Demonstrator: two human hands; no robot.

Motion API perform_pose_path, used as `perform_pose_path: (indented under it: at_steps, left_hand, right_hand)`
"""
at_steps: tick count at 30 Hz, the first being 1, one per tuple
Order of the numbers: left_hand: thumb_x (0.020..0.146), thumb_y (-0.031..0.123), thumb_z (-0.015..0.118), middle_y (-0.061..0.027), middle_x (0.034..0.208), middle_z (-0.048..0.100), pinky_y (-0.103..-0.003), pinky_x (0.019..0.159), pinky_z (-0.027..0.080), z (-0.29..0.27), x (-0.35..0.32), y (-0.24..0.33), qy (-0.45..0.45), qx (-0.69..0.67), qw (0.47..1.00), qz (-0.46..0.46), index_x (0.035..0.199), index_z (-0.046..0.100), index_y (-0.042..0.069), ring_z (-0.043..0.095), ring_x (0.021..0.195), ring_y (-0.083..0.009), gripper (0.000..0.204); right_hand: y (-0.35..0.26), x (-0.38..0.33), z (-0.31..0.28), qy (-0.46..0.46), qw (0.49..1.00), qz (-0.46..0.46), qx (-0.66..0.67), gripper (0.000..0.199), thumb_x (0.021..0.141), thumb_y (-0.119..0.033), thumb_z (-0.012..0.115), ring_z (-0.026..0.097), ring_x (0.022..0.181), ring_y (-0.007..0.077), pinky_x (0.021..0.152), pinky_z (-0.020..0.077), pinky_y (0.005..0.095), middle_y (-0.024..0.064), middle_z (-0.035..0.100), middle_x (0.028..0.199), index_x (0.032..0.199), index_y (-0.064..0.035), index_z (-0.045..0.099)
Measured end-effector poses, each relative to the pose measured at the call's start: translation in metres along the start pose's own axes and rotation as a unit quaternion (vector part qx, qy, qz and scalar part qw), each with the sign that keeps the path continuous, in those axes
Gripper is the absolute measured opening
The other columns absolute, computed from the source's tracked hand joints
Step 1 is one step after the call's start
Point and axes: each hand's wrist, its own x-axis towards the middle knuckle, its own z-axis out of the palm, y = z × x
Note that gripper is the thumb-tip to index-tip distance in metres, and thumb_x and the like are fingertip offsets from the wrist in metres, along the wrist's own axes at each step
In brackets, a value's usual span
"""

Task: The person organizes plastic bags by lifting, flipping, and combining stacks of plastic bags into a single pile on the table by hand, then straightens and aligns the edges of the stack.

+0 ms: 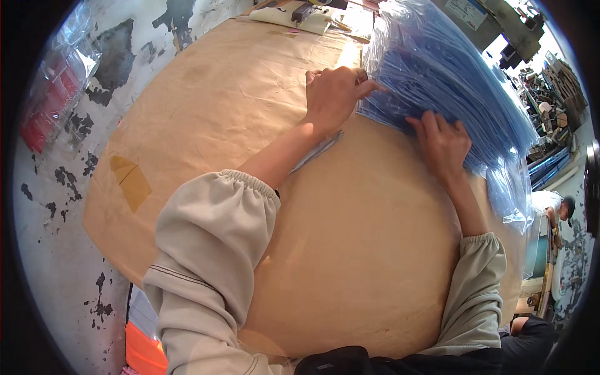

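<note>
A thick heap of clear, bluish plastic sheets (437, 75) lies at the far right of the table, its layers overlapping like a fan. My left hand (337, 97) is at the heap's left edge, fingers curled, with its thumb and a fingertip closed at the plastic. Lower and to the right, my right hand (445, 147) bends over the heap's near edge, its fingertips pinched at the sheets. How many layers either hand grips cannot be made out. A narrow strip of clear plastic (317, 152) shows beside my left forearm on the tan table covering (362, 250).
A brown tape patch (132, 181) sits on the covering at left. Red items in clear wrap (59, 94) are by the peeling wall (112, 56). Papers and tools (306, 15) lie at the far edge. Another person (550, 206) is at right, beyond the loose plastic (509, 194).
</note>
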Motion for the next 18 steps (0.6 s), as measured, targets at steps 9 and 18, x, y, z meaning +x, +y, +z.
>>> perform_pose_path:
  at_steps: [9, 18]
  left_hand:
    - [0.069, 0.054, 0.062, -0.0116, 0.087, 0.061, -0.04, 0.082, 0.04, -0.008, 0.004, -0.048, -0.114, -0.014, 0.991, 0.069, 0.098, 0.059, 0.013, 0.056, 0.084, -0.025, 0.051]
    - [0.066, 0.055, 0.065, -0.0128, 0.091, 0.06, -0.041, 0.08, 0.039, 0.0, -0.006, -0.023, -0.078, 0.131, 0.984, 0.087, 0.096, 0.054, 0.004, 0.057, 0.091, -0.0263, 0.06]
  right_hand:
    - [0.013, 0.014, -0.001, 0.09, 0.995, 0.035, -0.003, 0.02, 0.073, -0.021, 0.066, 0.04, 0.035, 0.0143, 0.037, 0.0291, 0.0256, -0.0014, 0.049, 0.048, 0.062, -0.0134, 0.051]
    - [0.016, 0.013, 0.0, 0.083, 0.996, 0.041, -0.003, 0.024, 0.072, -0.027, 0.068, 0.039, 0.033, 0.0152, 0.034, 0.0293, 0.0261, -0.0011, 0.05, 0.046, 0.062, -0.0135, 0.05]
